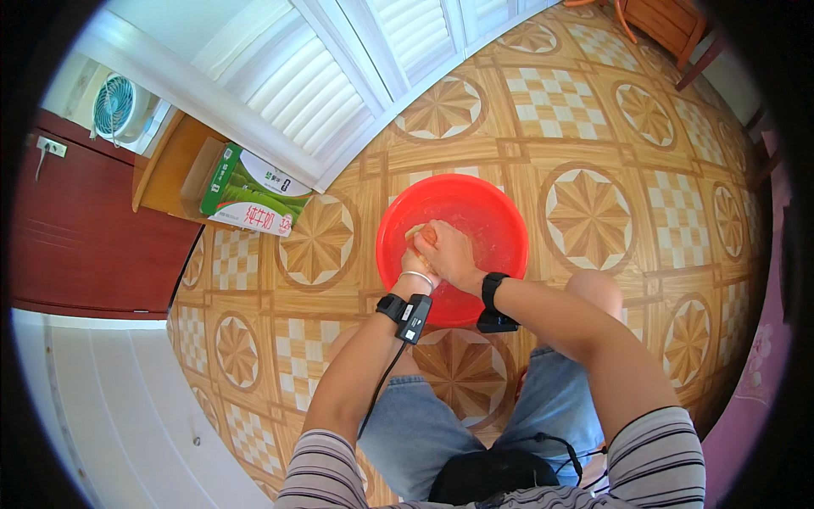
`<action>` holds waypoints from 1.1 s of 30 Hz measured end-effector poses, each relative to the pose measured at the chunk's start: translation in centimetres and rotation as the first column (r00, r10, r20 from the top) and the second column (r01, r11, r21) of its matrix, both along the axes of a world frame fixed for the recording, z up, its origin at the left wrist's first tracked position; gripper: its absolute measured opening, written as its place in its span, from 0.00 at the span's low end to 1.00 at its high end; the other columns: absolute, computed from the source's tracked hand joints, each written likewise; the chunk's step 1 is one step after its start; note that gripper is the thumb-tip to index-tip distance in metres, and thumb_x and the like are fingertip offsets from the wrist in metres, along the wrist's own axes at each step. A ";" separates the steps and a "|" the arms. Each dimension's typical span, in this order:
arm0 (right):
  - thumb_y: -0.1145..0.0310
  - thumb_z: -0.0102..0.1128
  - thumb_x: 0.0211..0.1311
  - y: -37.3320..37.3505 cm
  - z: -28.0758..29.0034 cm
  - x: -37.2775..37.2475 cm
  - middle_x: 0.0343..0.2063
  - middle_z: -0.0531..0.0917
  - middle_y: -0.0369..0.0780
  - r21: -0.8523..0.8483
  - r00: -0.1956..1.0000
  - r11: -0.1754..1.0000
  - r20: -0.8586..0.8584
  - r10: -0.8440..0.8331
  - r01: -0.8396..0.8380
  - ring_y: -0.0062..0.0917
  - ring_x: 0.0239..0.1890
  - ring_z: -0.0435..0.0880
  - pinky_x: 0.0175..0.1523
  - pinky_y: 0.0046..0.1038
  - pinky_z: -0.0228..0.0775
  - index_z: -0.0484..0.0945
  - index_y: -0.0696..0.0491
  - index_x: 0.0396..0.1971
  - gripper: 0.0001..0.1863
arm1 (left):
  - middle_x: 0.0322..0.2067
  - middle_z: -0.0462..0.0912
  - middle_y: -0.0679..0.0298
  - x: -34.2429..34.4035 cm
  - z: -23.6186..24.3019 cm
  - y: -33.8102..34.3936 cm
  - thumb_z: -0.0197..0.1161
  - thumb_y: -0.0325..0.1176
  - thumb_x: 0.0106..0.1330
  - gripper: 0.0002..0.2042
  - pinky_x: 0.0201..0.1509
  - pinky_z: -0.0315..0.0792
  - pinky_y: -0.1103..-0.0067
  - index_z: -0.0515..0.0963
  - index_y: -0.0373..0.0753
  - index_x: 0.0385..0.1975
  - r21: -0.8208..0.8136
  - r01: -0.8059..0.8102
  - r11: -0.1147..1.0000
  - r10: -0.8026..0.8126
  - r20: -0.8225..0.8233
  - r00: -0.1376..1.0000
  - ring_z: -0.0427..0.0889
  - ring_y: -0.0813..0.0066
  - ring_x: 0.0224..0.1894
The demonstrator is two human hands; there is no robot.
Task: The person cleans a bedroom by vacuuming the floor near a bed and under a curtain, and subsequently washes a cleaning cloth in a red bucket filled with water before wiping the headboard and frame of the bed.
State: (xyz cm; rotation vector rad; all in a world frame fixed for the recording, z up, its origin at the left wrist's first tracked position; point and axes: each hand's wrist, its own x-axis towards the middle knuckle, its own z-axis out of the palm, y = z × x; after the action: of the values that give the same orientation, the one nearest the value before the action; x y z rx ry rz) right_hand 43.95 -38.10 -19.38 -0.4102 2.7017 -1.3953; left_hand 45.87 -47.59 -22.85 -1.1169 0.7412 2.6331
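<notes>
One green-and-white printed cardboard carton rests up to the left of a red plastic basin, against a brown wooden cabinet, with a teal-and-white electric fan beyond it. Nearer the work, the right hand partly covers the left hand, and the forearms cross the basin's near rim. Both hands are together over the basin, fingers closed around a yellowish-orange object, mostly hidden and too small to identify. Counted up, that makes one basin, one carton, one fan, two black wrist straps, one on each arm, and a single pale bangle on the left wrist. The basin, which seems to hold some water, sits on a wood-patterned floor of star medallions and checkered squares, just beyond the person's denim shorts. White louvered doors line the far side, a dark red panel stands at the left, and reddish wooden furniture shows at the upper right.
</notes>
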 end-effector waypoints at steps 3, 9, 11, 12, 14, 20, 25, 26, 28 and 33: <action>0.51 0.53 0.58 1.2 -2.5 -1.2 0.32 0.78 0.47 0.195 0.999 0.980 0.027 -0.037 0.031 0.43 0.31 0.80 0.36 0.42 0.72 0.73 0.54 0.31 0.19 | 0.44 0.79 0.61 0.0 -0.8 0.1 0.37 0.46 0.72 0.19 0.52 0.72 0.66 0.73 0.42 0.47 -0.233 0.036 0.972 -0.023 0.059 0.998 0.78 0.66 0.46; 0.46 0.54 0.57 4.1 -6.2 -2.7 0.41 0.77 0.47 0.473 0.991 0.880 0.086 -0.102 0.050 0.42 0.44 0.77 0.45 0.46 0.68 0.72 0.54 0.40 0.24 | 0.47 0.78 0.60 -0.3 -3.8 -3.8 0.38 0.45 0.72 0.20 0.50 0.73 0.67 0.72 0.38 0.48 -0.439 0.112 0.892 -0.086 0.080 0.993 0.79 0.65 0.45; 0.48 0.55 0.57 4.7 -7.2 -2.0 0.45 0.75 0.47 0.548 0.990 0.833 0.139 -0.001 -0.076 0.41 0.49 0.73 0.47 0.48 0.65 0.71 0.53 0.44 0.25 | 0.49 0.77 0.61 0.2 -2.3 -3.3 0.39 0.45 0.71 0.19 0.53 0.70 0.67 0.72 0.40 0.49 -0.388 0.209 0.898 -0.162 0.149 0.975 0.77 0.65 0.49; 0.50 0.55 0.57 5.2 -7.7 -1.6 0.48 0.73 0.46 0.610 0.977 0.769 0.195 0.088 -0.191 0.40 0.53 0.70 0.50 0.50 0.62 0.70 0.53 0.48 0.25 | 0.52 0.76 0.63 0.2 -1.1 -2.7 0.39 0.47 0.70 0.20 0.58 0.63 0.65 0.72 0.42 0.51 -0.408 0.287 0.867 -0.212 0.220 0.952 0.73 0.66 0.55; 0.52 0.57 0.56 5.4 -9.7 -1.1 0.49 0.73 0.45 0.657 0.977 0.728 0.197 0.085 -0.196 0.37 0.53 0.70 0.51 0.51 0.60 0.73 0.53 0.45 0.23 | 0.53 0.74 0.63 0.0 -2.1 -2.4 0.39 0.49 0.70 0.21 0.60 0.60 0.63 0.71 0.43 0.52 -0.353 0.314 0.882 -0.255 0.203 0.945 0.71 0.66 0.56; 0.61 0.59 0.50 3.3 -5.0 -3.0 0.42 0.78 0.45 0.391 0.938 0.909 0.348 0.000 -0.145 0.36 0.51 0.72 0.52 0.44 0.61 0.79 0.55 0.39 0.18 | 0.56 0.71 0.62 -0.5 -3.0 -2.9 0.39 0.56 0.67 0.26 0.57 0.63 0.57 0.67 0.46 0.56 -0.207 0.406 0.890 -0.377 0.165 0.911 0.69 0.61 0.58; 0.64 0.59 0.48 1.1 0.8 -3.0 0.29 0.81 0.44 -0.500 0.711 0.850 0.658 0.248 0.166 0.29 0.37 0.78 0.43 0.28 0.69 0.78 0.58 0.35 0.16 | 0.56 0.71 0.61 0.4 1.8 -1.4 0.41 0.61 0.64 0.29 0.55 0.66 0.55 0.65 0.48 0.57 -0.203 0.428 0.881 -0.400 0.165 0.902 0.69 0.58 0.58; 0.65 0.58 0.50 0.3 2.4 -2.1 0.28 0.80 0.40 -0.568 0.766 0.809 0.583 0.269 0.149 0.24 0.33 0.77 0.40 0.25 0.69 0.77 0.58 0.34 0.13 | 0.55 0.71 0.61 0.6 2.1 -1.7 0.41 0.65 0.61 0.32 0.55 0.66 0.57 0.65 0.49 0.57 -0.191 0.342 0.920 -0.329 0.094 0.940 0.71 0.59 0.56; 0.67 0.58 0.52 -0.3 4.1 -0.7 0.26 0.78 0.36 -0.625 0.820 0.769 0.506 0.267 0.135 0.20 0.29 0.76 0.36 0.23 0.70 0.76 0.58 0.32 0.11 | 0.54 0.72 0.62 0.2 1.8 -1.7 0.42 0.68 0.58 0.34 0.56 0.66 0.59 0.66 0.49 0.56 -0.132 0.222 0.966 -0.230 -0.051 0.972 0.73 0.60 0.54; 0.62 0.62 0.53 -0.5 4.1 0.9 0.24 0.80 0.39 -0.523 0.960 0.850 0.263 0.093 0.061 0.22 0.28 0.79 0.35 0.26 0.71 0.76 0.60 0.33 0.16 | 0.53 0.73 0.61 0.0 -0.4 -1.9 0.41 0.61 0.62 0.29 0.58 0.65 0.60 0.68 0.48 0.55 -0.013 0.145 0.989 -0.143 -0.245 0.959 0.72 0.60 0.55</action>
State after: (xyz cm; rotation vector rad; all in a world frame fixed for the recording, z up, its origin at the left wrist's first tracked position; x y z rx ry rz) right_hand 44.82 -38.64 -15.31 -0.2350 2.0580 -2.0149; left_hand 45.91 -49.49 -23.25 -0.7112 0.8263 2.6732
